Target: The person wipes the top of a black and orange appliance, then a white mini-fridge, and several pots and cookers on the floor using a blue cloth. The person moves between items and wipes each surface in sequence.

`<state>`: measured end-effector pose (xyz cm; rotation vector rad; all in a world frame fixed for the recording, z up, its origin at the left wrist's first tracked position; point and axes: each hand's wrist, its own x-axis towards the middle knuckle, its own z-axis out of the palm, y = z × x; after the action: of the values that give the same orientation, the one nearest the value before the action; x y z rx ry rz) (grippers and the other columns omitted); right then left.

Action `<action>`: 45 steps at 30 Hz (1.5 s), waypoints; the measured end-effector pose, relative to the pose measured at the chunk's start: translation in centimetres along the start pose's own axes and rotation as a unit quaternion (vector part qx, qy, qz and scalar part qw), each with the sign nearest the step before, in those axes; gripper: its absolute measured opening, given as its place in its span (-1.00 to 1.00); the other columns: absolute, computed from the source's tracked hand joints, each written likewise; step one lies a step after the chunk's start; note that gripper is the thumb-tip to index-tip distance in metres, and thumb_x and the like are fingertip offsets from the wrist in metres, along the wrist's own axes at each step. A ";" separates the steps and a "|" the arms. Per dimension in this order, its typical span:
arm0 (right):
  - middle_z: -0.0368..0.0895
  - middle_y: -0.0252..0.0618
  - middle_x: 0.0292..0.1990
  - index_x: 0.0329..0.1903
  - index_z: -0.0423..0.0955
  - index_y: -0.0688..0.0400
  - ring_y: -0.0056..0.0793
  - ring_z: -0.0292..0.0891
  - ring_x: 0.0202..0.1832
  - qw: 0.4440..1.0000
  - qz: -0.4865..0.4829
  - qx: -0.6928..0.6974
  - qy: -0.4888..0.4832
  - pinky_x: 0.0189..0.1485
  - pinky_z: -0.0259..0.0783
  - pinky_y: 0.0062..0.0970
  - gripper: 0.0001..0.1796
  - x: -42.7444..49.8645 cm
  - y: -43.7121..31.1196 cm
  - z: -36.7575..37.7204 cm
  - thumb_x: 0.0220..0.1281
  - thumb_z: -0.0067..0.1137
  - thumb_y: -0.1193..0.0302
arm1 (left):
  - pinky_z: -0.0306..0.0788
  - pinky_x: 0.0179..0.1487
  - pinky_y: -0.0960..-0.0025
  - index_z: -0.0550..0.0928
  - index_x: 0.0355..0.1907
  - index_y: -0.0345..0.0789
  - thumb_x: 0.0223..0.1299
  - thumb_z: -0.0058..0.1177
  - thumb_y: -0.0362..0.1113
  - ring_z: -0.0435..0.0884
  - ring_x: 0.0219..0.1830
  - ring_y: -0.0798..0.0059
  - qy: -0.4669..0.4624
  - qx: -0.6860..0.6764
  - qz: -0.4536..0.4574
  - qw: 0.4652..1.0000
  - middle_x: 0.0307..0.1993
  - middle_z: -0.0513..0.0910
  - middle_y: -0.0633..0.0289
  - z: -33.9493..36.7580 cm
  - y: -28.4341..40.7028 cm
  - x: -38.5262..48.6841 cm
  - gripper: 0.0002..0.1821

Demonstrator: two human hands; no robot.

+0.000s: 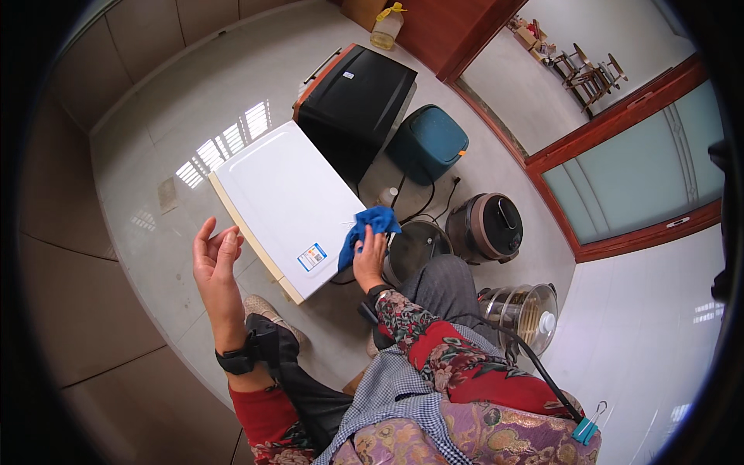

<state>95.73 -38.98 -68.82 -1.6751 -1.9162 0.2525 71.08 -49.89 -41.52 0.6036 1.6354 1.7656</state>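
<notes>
A white box-shaped appliance (285, 197) with a cream strip along one side stands on the floor before me. On its top, near the closest corner, is a label (313, 257) with a printed code. My right hand (369, 261) presses a blue cloth (375, 224) against the appliance's right edge; part of the cloth hangs over the side. Raised in the air to the left of the appliance, my left hand (218, 253) holds nothing, its fingers loosely bent and apart.
Behind stand a black appliance (360, 99) with an orange edge and a teal bin-like container (433, 139). On the right are an open round pot (407, 250), an electric pressure cooker (488, 226) and a tiered steamer (523, 317). Black cords (427, 203) lie between them. An oil bottle (387, 29) stands by the door.
</notes>
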 end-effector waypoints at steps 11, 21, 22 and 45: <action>0.16 0.23 0.50 0.49 -0.01 0.48 0.02 0.10 0.53 0.822 0.450 0.346 -0.052 0.53 0.05 -0.30 -0.22 -4.3 -2.2 4.0 0.52 0.03 0.18 | 0.47 0.23 0.36 0.41 0.37 -0.36 0.43 0.13 -0.16 0.64 0.06 0.46 -0.013 0.006 -0.002 1.000 0.01 0.66 0.19 0.2 0.0 0.2 -0.44; 0.45 0.15 0.28 0.28 0.30 0.52 -0.26 0.38 0.29 0.682 0.511 0.465 -0.239 0.31 0.31 -0.30 -0.23 -11.6 -7.0 5.0 0.35 0.27 0.09 | 0.44 0.22 0.40 0.40 0.36 -0.45 0.43 0.14 -0.21 0.64 0.05 0.46 -0.018 0.006 -0.004 1.000 -0.01 0.69 0.13 1.1 0.0 0.2 -0.43; 0.51 0.04 0.22 0.26 0.32 0.52 -0.37 0.40 0.22 0.679 0.490 0.502 -0.216 0.23 0.37 -0.33 -0.30 -11.1 -6.2 4.9 0.35 0.31 0.19 | 0.44 0.22 0.40 0.40 0.36 -0.45 0.43 0.14 -0.21 0.64 0.05 0.46 -0.017 0.002 -0.006 1.000 -0.01 0.69 0.13 0.9 0.1 0.2 -0.43; 0.59 -0.18 0.08 0.12 0.47 0.38 -0.45 0.47 0.11 0.652 0.537 0.458 -0.279 0.20 0.40 -0.33 -0.39 -13.7 -9.8 4.3 0.42 0.24 0.03 | 0.48 0.26 0.35 0.46 0.33 -0.39 0.42 0.14 -0.13 0.67 0.05 0.42 0.004 0.013 0.024 1.000 0.02 0.69 0.11 -1.0 0.4 -0.1 -0.45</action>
<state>85.83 -52.98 -71.48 -1.7547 -0.4644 1.9862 70.43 -50.65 -41.18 0.6540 1.6640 1.7859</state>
